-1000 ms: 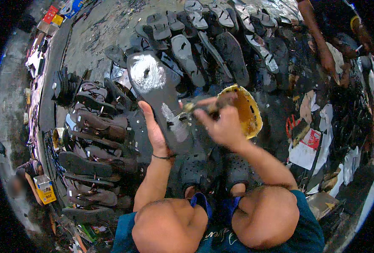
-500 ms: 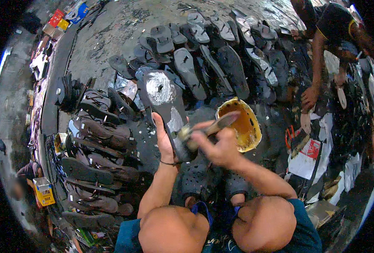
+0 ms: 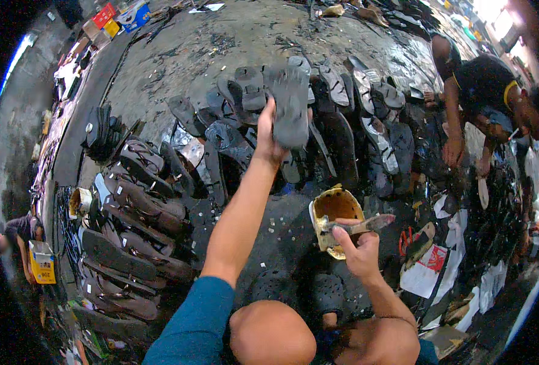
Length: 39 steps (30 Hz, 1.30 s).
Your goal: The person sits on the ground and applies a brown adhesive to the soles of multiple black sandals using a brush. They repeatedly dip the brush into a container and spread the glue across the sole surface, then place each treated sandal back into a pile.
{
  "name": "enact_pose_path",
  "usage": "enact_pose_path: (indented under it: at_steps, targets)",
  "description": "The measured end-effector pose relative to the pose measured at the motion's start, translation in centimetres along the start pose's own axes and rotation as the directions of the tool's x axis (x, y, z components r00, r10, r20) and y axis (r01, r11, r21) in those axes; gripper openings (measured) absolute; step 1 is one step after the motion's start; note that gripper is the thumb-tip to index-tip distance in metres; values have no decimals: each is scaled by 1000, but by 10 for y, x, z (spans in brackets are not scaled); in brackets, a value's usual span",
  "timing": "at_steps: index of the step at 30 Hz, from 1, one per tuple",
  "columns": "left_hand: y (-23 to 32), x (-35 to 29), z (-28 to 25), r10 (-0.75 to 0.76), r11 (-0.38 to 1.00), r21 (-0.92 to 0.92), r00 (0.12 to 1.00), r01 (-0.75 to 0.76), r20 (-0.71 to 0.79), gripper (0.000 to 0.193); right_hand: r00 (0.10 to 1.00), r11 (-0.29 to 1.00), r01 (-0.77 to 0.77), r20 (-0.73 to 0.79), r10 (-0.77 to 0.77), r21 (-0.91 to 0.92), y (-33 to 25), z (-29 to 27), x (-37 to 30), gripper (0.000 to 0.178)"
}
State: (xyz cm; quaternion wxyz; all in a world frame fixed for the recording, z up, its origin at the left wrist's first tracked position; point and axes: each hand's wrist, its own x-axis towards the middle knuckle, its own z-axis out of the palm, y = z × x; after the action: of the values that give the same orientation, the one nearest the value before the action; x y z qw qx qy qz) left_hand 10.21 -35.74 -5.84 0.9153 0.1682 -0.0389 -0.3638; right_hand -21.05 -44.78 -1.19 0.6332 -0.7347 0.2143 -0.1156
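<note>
With my left arm stretched out over the far row of footwear, my left hand grips a dark grey sandal sole, its fingers and thumb around the sides. The sole is blurred and held above the other pieces. My right hand is closed on the handle of a glue brush. The brush's head end is over the near rim of a pale, glue-crusted container with amber residue inside. Around my left hand lie several grey sandal soles, some shiny on top.
Stacked dark sandals line the left side. White sheets and scraps lie at right. Another person bends over the footwear at upper right; a second person is at far left beside a yellow box.
My left hand has moved from close to me out to the far row, a sole in its grip. My right hand has brought the brush away from the sole, down and right to the container.
</note>
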Motion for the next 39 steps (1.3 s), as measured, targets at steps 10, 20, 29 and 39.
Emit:
enact_pose_path:
  at_steps: [10, 20, 29, 39]
  targets:
    - [-30, -210, -93, 580, 331, 942, 776, 55, -249, 52, 989, 857, 108, -34, -144, -503, 66, -33, 8, 26]
    - [83, -345, -139, 517, -853, -131, 853, 505, -78, 49, 980, 762, 41, -124, -158, -646, 38, -33, -2, 23]
    - [171, -307, -30, 583, -798, 113, 806, 592, -105, 43, 999, 671, -35, -17, 33, -740, 72, -53, -25, 35]
    - [-36, -435, -46, -78, -809, 588, 989, 11, -126, 74, 952, 528, -58, 113, 285, -847, 41, -40, -30, 31]
